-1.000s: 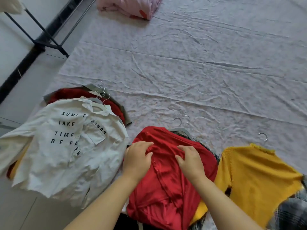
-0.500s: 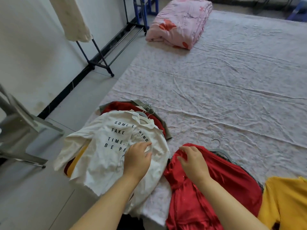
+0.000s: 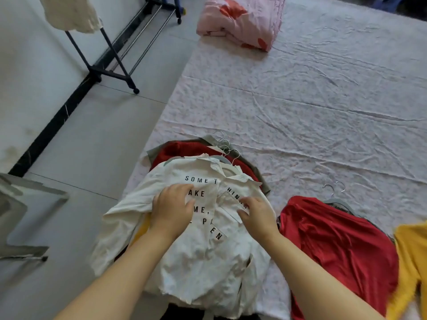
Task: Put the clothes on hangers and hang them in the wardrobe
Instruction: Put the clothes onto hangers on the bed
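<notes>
A white jacket (image 3: 203,257) with black printed letters tops a pile of hangered clothes at the bed's near left corner. My left hand (image 3: 172,210) rests on its left chest, fingers bent down onto the cloth. My right hand (image 3: 257,212) lies on its right chest by the pocket flap; whether it pinches the fabric is unclear. Several metal hanger hooks (image 3: 225,146) stick out at the pile's top, over a red garment (image 3: 184,150) and an olive one. To the right lie a red top (image 3: 339,243) on a grey hanger (image 3: 333,199) and a yellow knit (image 3: 413,257).
The bed sheet (image 3: 312,100) is wrinkled and pale, with a folded pink quilt (image 3: 242,19) at the far end. A dark clothes rack (image 3: 111,58) stands on the grey floor at left, a cream garment (image 3: 69,12) hanging on it. A grey stand (image 3: 20,215) is at the left edge.
Both hands left the red top and moved left onto the white jacket, the left first, then the right. The view swung left and up, showing the rack and quilt.
</notes>
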{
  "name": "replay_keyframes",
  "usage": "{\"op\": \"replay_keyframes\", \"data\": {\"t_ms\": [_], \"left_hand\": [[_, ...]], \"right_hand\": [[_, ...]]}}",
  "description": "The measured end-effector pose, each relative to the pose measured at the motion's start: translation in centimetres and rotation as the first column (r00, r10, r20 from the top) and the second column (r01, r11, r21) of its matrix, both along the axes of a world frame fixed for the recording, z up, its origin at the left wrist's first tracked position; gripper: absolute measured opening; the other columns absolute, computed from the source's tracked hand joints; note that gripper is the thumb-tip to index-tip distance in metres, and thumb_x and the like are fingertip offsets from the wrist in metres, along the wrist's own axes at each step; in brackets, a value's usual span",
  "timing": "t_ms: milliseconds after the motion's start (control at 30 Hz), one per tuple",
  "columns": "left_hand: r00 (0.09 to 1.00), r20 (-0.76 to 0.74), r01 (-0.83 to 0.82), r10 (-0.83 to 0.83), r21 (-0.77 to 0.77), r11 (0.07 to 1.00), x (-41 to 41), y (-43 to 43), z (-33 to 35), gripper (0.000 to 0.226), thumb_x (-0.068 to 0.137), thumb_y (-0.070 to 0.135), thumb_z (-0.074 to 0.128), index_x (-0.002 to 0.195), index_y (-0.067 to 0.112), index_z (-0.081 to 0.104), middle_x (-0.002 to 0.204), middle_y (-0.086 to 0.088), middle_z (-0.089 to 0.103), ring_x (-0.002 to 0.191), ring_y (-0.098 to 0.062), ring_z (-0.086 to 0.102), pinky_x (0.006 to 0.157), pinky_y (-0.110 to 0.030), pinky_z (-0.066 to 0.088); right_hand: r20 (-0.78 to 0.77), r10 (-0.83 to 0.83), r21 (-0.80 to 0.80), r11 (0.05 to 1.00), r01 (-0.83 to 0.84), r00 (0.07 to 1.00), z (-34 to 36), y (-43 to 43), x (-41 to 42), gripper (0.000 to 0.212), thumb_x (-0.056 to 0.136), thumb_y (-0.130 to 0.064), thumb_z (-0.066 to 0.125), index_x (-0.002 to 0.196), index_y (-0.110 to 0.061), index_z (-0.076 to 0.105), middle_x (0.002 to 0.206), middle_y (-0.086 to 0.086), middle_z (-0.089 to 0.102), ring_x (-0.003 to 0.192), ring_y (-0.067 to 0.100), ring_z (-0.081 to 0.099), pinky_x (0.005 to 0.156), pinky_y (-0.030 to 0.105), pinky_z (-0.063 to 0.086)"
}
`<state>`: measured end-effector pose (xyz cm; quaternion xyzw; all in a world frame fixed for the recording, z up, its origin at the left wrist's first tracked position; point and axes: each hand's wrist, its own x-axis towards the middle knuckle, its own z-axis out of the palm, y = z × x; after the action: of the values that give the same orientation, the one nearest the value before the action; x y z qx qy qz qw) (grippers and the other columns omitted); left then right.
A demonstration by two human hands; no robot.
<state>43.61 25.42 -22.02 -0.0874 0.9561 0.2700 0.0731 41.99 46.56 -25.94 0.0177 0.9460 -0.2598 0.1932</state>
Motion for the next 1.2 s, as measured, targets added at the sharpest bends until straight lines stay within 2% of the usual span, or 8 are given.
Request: {"op": "replay_keyframes", "data": {"t_ms": [67, 233, 567, 633, 733, 833, 1067, 1200], "left_hand": [[1.0, 0.017, 0.018, -0.018, 0.005, 1.0, -0.6, -1.0, -0.8, 0.035, 0.086, 0.021, 0.057, 0.121, 0.024, 0.058, 0.125, 0.005, 0.057, 0.118, -0.019, 0.047, 0.095, -0.033, 0.031], [0.996, 0.066, 0.058, -0.061, 0.039, 0.998, -2.5, -1.0, -3.5, 0.036, 0.087, 0.021, 0.057, 0.123, 0.023, 0.056, 0.126, 0.006, 0.056, 0.117, -0.018, 0.047, 0.097, -0.032, 0.029], [0.988, 0.143, 0.052, -0.064, 0.085, 0.995, -7.3, 0.5, -11.9, 0.036, 0.09, 0.023, 0.054, 0.126, 0.026, 0.054, 0.127, 0.01, 0.053, 0.12, -0.012, 0.043, 0.098, -0.026, 0.024], [0.985, 0.155, 0.063, -0.077, 0.094, 0.994, -8.0, 0.8, -13.2, 0.037, 0.09, 0.023, 0.054, 0.126, 0.026, 0.053, 0.127, 0.011, 0.053, 0.12, -0.011, 0.042, 0.097, -0.024, 0.022], [0.982, 0.173, 0.062, -0.079, 0.102, 0.993, -8.6, 1.2, -14.4, 0.037, 0.09, 0.023, 0.053, 0.127, 0.026, 0.053, 0.127, 0.011, 0.052, 0.12, -0.011, 0.042, 0.095, -0.023, 0.02], [0.984, 0.169, 0.042, -0.06, 0.109, 0.993, -9.0, 1.6, -14.7, 0.037, 0.09, 0.023, 0.053, 0.126, 0.025, 0.053, 0.126, 0.01, 0.053, 0.119, -0.011, 0.043, 0.095, -0.023, 0.021], [0.994, 0.103, 0.029, -0.041, 0.111, 0.993, -8.3, 1.6, -13.9, 0.035, 0.089, 0.023, 0.055, 0.124, 0.025, 0.055, 0.123, 0.01, 0.056, 0.117, -0.01, 0.045, 0.098, -0.024, 0.025], [0.998, 0.058, 0.033, -0.039, 0.096, 0.995, -7.5, 1.9, -12.0, 0.035, 0.089, 0.023, 0.056, 0.123, 0.025, 0.056, 0.122, 0.01, 0.056, 0.116, -0.011, 0.046, 0.098, -0.025, 0.026]], "right_hand": [[0.023, 0.008, 0.04, 0.999, -0.009, 1.0, -0.7, -1.1, -1.2, 0.034, 0.09, -0.025, 0.056, 0.124, -0.019, 0.057, 0.121, 0.001, 0.056, 0.113, 0.014, 0.05, 0.081, 0.017, 0.033], [0.09, 0.008, 0.054, 0.998, -0.013, 0.996, -3.6, -1.9, -6.5, 0.036, 0.09, -0.023, 0.055, 0.126, -0.015, 0.055, 0.127, 0.007, 0.053, 0.117, 0.02, 0.049, 0.097, 0.031, 0.04], [0.185, -0.044, 0.177, 0.984, 0.011, 0.982, -14.9, -2.1, -16.5, 0.04, 0.092, -0.021, 0.051, 0.131, -0.015, 0.048, 0.133, 0.01, 0.048, 0.122, 0.028, 0.045, 0.099, 0.041, 0.04], [0.205, -0.054, 0.197, 0.98, 0.013, 0.977, -16.7, -2.2, -17.2, 0.036, 0.089, -0.019, 0.052, 0.125, -0.015, 0.052, 0.128, 0.011, 0.052, 0.118, 0.03, 0.047, 0.094, 0.041, 0.041], [0.161, -0.065, 0.277, 0.961, 0.018, 0.985, -18.2, -2.4, -17.6, 0.027, 0.085, -0.018, 0.054, 0.111, -0.014, 0.058, 0.116, 0.012, 0.054, 0.108, 0.032, 0.05, 0.085, 0.039, 0.041], [0.121, -0.068, 0.344, 0.939, 0.022, 0.99, -18.7, -2.3, -17.9, 0.028, 0.087, -0.016, 0.051, 0.114, -0.016, 0.058, 0.117, 0.012, 0.053, 0.109, 0.032, 0.048, 0.086, 0.041, 0.041], [0.057, -0.085, 0.306, 0.95, 0.063, 0.995, -18.4, -1.6, -17.5, 0.023, 0.091, -0.021, 0.044, 0.108, -0.019, 0.058, 0.112, 0.007, 0.059, 0.103, 0.03, 0.053, 0.079, 0.037, 0.038], [-0.032, -0.09, 0.179, 0.979, 0.094, 0.995, -15.4, -1.1, -15.9, 0.018, 0.088, -0.019, 0.05, 0.105, -0.015, 0.056, 0.108, 0.006, 0.062, 0.097, 0.031, 0.057, 0.076, 0.038, 0.039]]}}
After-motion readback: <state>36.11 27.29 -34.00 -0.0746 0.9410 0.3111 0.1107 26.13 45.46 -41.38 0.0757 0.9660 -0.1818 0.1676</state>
